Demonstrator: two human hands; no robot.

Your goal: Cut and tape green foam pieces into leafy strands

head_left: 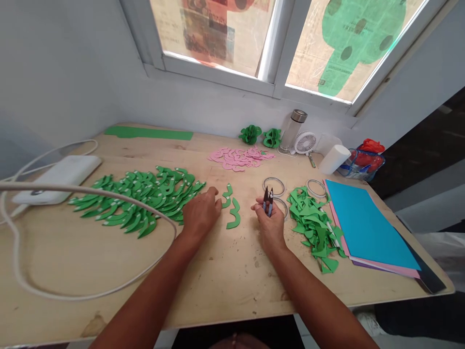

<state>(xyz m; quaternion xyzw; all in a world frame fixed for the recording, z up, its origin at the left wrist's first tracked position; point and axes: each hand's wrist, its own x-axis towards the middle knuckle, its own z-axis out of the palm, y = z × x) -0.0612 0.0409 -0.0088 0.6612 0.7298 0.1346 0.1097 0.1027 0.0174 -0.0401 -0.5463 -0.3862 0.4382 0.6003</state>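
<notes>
My right hand (271, 223) is closed around small dark snips (268, 201), whose blades point away from me. My left hand (202, 213) rests at the right edge of a big heap of green wavy cutouts (134, 198) with small whitish patches; its fingers are bent, and whether they hold anything is hidden. Between my hands lie two loose green wavy pieces, a smaller one (227, 195) and a larger one (234, 214). Rolls of narrow tape (273, 186) lie just beyond and beside my right hand. A pile of green scraps (314, 223) is to its right.
Pink cutouts (240, 158), two green paper ornaments (250, 134), a bottle (292, 130) and a small fan (305, 143) stand or lie at the back. Coloured sheets (366, 223) lie at the right. A white cable (90, 190) loops over the left side near a power bank (61, 177).
</notes>
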